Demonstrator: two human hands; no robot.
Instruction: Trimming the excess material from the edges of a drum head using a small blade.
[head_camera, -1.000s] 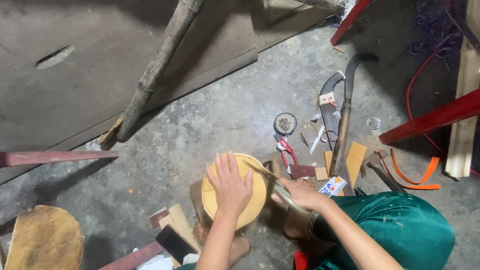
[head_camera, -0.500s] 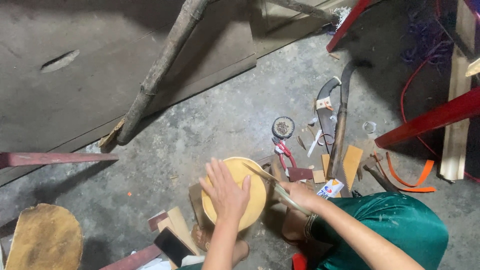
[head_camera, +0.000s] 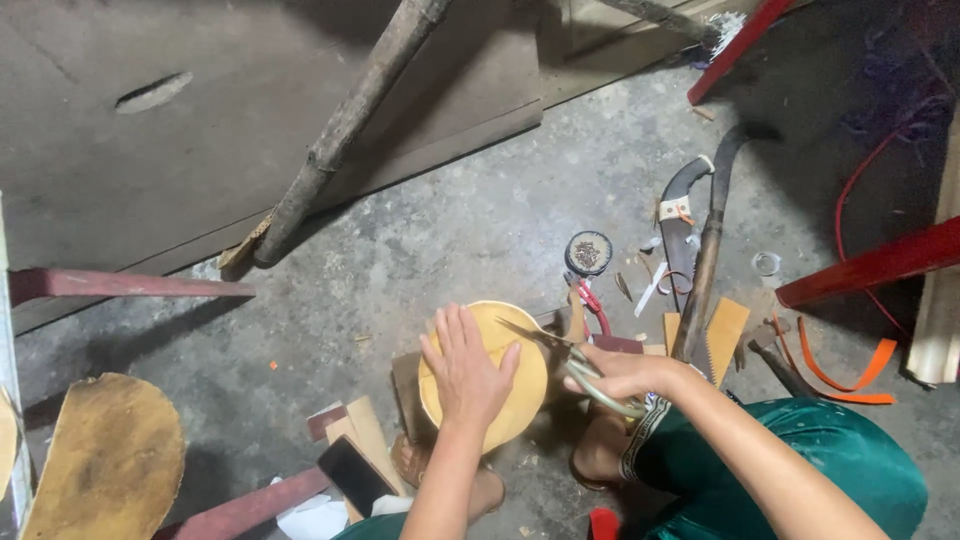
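- The left hand (head_camera: 468, 372) lies flat, fingers spread, pressing on a round yellow board (head_camera: 487, 374) low in the middle of the view.
- The right hand (head_camera: 625, 373) is closed through the loops of a pair of scissors (head_camera: 562, 349), whose blades point left over the board's upper right edge.
- A dark phone (head_camera: 355, 475) lies by wood scraps near the left forearm.
- Beyond, on the concrete floor (head_camera: 450, 240), lie a small round tin (head_camera: 588, 252) and a curved sickle (head_camera: 712, 240).
- A rough wooden pole (head_camera: 345, 130) leans across grey boards at the far side.
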